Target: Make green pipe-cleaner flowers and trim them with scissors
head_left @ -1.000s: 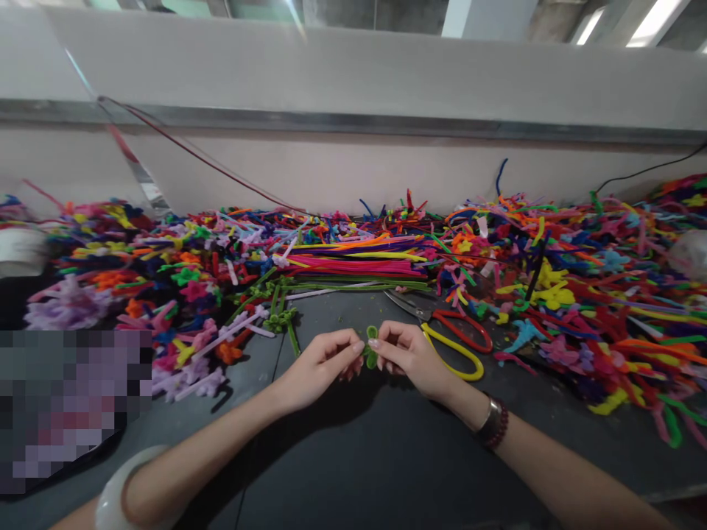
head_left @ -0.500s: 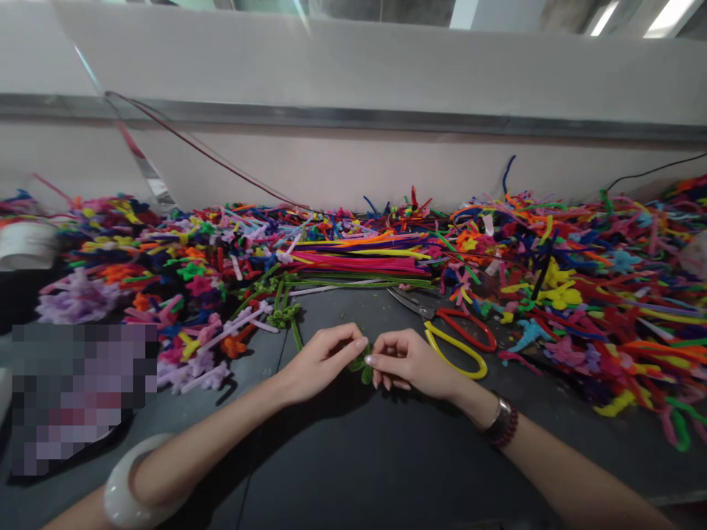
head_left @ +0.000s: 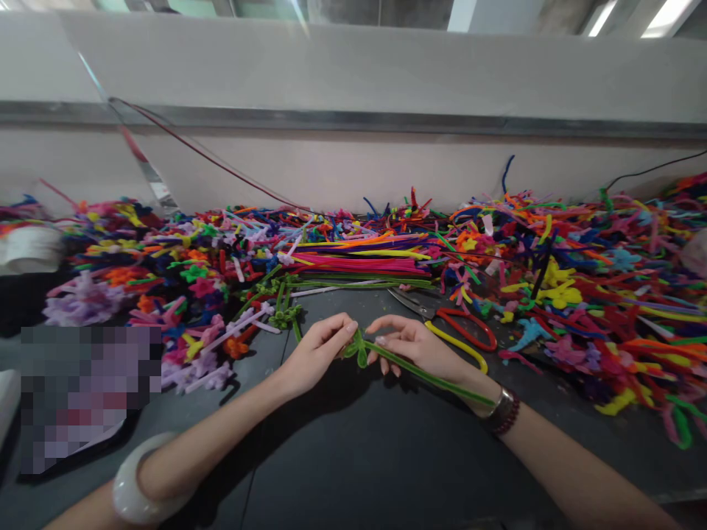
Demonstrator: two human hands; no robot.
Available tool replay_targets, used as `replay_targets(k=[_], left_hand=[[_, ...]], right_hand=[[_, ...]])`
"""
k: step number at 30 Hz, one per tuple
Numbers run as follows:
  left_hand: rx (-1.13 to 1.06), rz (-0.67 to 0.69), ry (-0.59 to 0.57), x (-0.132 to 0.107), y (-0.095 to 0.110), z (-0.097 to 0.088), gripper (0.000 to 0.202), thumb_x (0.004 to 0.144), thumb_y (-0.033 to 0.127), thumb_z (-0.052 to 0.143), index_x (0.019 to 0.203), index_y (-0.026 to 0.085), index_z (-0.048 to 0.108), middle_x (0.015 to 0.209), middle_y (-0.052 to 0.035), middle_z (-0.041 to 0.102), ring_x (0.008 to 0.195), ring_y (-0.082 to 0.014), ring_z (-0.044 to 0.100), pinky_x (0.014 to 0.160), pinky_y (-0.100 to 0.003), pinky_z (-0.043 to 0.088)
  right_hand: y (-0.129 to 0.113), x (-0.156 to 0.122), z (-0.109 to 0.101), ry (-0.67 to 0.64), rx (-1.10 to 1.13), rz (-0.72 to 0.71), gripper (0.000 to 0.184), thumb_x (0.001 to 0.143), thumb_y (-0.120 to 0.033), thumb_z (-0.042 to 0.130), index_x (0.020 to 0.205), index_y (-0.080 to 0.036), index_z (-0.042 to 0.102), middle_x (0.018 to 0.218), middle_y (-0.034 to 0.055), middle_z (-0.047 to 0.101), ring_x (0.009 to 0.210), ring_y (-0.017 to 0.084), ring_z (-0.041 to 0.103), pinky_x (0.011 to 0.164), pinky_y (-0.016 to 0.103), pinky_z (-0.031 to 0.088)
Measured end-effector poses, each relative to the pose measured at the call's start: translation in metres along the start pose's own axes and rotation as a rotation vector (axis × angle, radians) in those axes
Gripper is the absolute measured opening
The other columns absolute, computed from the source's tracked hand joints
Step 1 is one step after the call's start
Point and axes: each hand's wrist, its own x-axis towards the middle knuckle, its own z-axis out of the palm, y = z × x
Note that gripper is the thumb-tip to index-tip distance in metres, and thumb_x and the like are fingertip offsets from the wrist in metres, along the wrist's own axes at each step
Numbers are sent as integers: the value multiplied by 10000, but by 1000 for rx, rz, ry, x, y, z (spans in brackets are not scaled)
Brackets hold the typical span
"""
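Note:
My left hand (head_left: 325,352) is closed, its thumb and forefinger pinching a green pipe cleaner (head_left: 361,352) bent into small loops like a flower or leaves. From the loops a long straight green stem slants down to the right, passing across my right hand (head_left: 412,346) and reaching the wrist. The fingers of my right hand are apart and loosely curved beside the stem; some lie partly behind it. Just beyond that hand lie scissors (head_left: 467,327) with one red and one yellow handle, the yellow one partly hidden by the hand.
Bundled straight pipe cleaners (head_left: 381,263) lie at the back middle. Finished green pieces (head_left: 284,316) lie left of them. Heaps of coloured pipe-cleaner shapes (head_left: 568,287) line both sides. A pixelated flat object (head_left: 91,397) is at the left, and a white wall (head_left: 353,173) stands behind.
The green stem has come into view, swung down to the right across my right hand. My right hand's fingers have opened away from the loops, while my left hand keeps its pinch.

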Motion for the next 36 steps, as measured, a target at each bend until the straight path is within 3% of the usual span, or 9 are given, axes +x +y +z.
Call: replay_targets(k=[4,10,15,20,23,27,33,36], left_hand=[[-59,-9,13,0,0,2,309,826,380,377,627,148,418,532,50,370,491,-65,340,469,-185,292],[-251,-68,-19,-2,4,6,285,756,385,504,667,117,544,590,1,537,562,-95,500,570,-218,420],[-438,-162,-11,-2,0,9,210,671,305,628,725,103,604,638,-17,587,607,-107,544,649,-249,455],[-401,-170,1,-2,-3,7,209,676,304,623,697,96,623,604,-29,594,571,-104,540,607,-233,450],[-305,-151,-39,-2,-1,5,202,675,304,618,649,104,620,584,-26,597,551,-107,541,589,-232,452],[-243,-134,-93,-2,2,6,182,670,291,619,621,116,616,574,-14,600,547,-104,539,593,-231,449],[-517,-208,-17,-2,-3,10,180,678,287,623,711,111,606,648,-6,585,609,-95,544,649,-241,453],[-534,-211,-8,-3,-3,10,189,688,295,615,692,106,608,630,-12,589,598,-95,543,627,-231,445]], right_hand=[[0,-4,1,12,-181,-76,233,680,-315,622,854,-163,588,614,-24,575,463,55,485,419,167,375],[2,-6,2,219,-339,-241,200,698,-347,604,785,-169,633,748,25,615,701,134,558,646,255,436],[4,-4,2,289,-412,-380,159,707,-326,602,759,-186,656,788,36,589,699,133,542,598,242,415],[0,-4,4,338,-340,-281,193,659,-333,635,775,-179,644,700,13,601,608,119,526,541,233,407],[-1,-1,2,346,-258,-185,217,629,-355,651,713,-155,636,559,-19,540,431,63,409,395,199,315],[3,2,0,321,-129,-80,251,605,-376,665,678,-140,621,487,-50,458,377,34,328,339,179,222],[5,2,3,328,-91,-178,183,626,-321,664,679,-150,625,435,-68,421,369,32,322,340,180,202],[4,1,3,301,-129,-191,170,641,-309,652,687,-147,628,433,-72,418,368,29,321,343,179,213]])
